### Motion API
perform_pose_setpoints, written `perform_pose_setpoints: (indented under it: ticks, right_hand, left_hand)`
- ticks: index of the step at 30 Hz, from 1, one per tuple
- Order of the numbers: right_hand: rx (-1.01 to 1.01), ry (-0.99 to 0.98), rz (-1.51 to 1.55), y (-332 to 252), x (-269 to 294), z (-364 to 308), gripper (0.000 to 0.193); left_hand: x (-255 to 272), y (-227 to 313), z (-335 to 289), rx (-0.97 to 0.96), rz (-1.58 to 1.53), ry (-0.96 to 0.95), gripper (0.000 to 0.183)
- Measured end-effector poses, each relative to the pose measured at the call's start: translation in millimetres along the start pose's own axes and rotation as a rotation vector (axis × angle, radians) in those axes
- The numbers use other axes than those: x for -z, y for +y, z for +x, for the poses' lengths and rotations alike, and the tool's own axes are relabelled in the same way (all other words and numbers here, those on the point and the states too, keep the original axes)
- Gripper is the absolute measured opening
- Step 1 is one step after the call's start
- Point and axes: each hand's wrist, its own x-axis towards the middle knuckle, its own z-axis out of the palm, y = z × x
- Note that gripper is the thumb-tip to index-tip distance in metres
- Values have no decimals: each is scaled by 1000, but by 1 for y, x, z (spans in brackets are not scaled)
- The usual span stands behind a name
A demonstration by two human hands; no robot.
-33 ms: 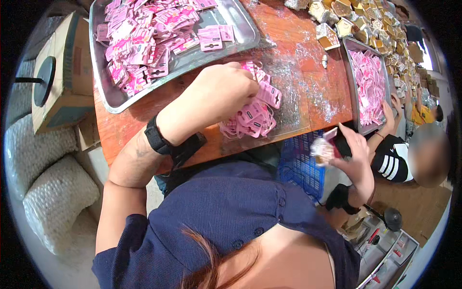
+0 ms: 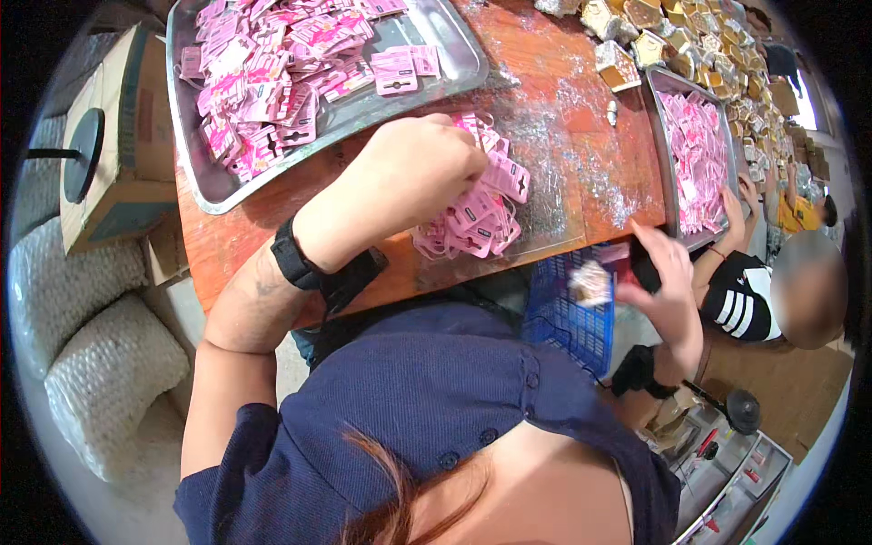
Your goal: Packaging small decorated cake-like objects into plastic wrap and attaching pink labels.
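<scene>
My left hand is closed over a pile of pink card tags on the wooden table; its fingertips and whatever they hold are hidden. Off the table's front edge, my right hand has its thumb and fingers spread. Just left of it, a small white-and-brown ornament, blurred and with a pink card tag beside it, appears in mid-air over a blue plastic crate, apart from the fingers.
A large metal tray of pink tags fills the far left. At the right, another metal tray of pink tags is touched by a co-worker's hand. Several house-shaped ornaments are heaped behind. A cardboard box stands left.
My right hand has opened and let go of the ornament, which has moved left, away from the fingers, over the crate. My left hand has hardly moved.
</scene>
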Motion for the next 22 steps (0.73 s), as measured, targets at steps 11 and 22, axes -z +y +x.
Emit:
perform_pose_setpoints:
  ticks: [11, 22]
  right_hand:
    - [86, 206, -152, -61, -59, 88, 23]
    - [142, 233, -164, -59, -80, 99, 27]
  left_hand:
    - [35, 20, -1, 155, -666, 195, 15]
    - [32, 18, 0, 218, -693, 266, 20]
